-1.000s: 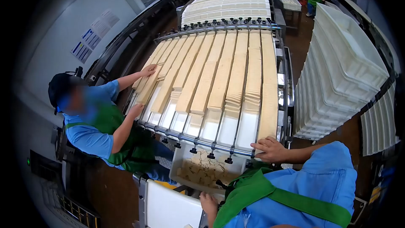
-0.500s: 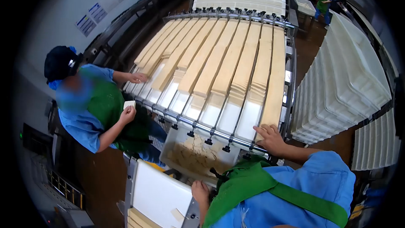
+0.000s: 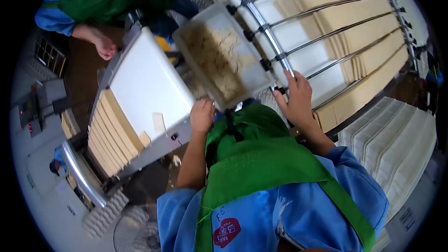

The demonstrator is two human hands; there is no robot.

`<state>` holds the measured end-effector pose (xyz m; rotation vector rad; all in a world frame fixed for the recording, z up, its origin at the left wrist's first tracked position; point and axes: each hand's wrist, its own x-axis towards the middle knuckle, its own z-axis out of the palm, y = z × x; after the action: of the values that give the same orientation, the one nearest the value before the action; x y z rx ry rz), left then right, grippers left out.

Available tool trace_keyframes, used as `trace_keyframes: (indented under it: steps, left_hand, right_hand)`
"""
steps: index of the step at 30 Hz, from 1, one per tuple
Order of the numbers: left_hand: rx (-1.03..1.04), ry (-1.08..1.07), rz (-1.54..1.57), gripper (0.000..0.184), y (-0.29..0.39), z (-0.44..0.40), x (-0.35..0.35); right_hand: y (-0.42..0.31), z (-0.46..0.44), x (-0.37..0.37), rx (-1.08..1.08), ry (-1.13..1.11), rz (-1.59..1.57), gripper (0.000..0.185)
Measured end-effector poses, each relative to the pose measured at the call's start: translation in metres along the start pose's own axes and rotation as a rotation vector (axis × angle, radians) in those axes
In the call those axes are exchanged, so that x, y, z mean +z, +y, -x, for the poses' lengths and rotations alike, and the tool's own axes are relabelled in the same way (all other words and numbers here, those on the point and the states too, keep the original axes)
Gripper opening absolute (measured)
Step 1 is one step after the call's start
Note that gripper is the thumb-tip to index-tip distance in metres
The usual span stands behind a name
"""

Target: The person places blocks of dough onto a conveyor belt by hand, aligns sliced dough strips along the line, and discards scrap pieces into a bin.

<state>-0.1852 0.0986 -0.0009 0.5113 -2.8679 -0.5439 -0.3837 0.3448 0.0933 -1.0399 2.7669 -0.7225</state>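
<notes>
My left hand (image 3: 203,115) is beside the near corner of a white conveyor belt (image 3: 144,79), its fingers curled together. Whatever they hold, if anything, is hidden. My right hand (image 3: 297,97) reaches toward the chrome rod (image 3: 266,27) at the end of a lane conveyor, fingers apart and thumb out, holding nothing. Next to it, pale-yellow sheet strips (image 3: 343,111) lie in the nearest lane. Between my hands and beyond them, a grey-white bin (image 3: 257,72) contains broken pale scraps (image 3: 219,58). A small pale piece (image 3: 158,122) lies on the white belt.
Rows of pale strips (image 3: 112,128) lie on the far part of the white belt. A co-worker in a green apron (image 3: 107,0) stands across from me, both hands visible. Stacked white trays (image 3: 382,135) stand at my right. A fan (image 3: 135,233) is at lower left.
My view has swung left and down. My right hand has come off the strip in the end lane and now is by the rod. The co-worker's hand no longer shows the white piece.
</notes>
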Motion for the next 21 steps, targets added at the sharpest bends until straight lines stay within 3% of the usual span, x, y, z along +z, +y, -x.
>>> trace_keyframes:
  steps: [5, 9, 21]
  left_hand:
    - [0.025, 0.059, 0.003, 0.013, -0.0001, -0.0045, 0.0002]
    - [0.051, 0.099, -0.007, 0.014, -0.0002, -0.0047, 0.0007]
    - [0.004, 0.080, 0.029, 0.013, -0.0038, 0.0024, 0.0041]
  right_hand:
    - [-0.0062, -0.0084, -0.0046, 0.066, -0.044, -0.069, 0.059]
    - [-0.0067, -0.0085, -0.0047, 0.037, -0.051, -0.035, 0.042]
    - [-0.0086, -0.0075, 0.0007, 0.036, -0.029, -0.028, 0.033]
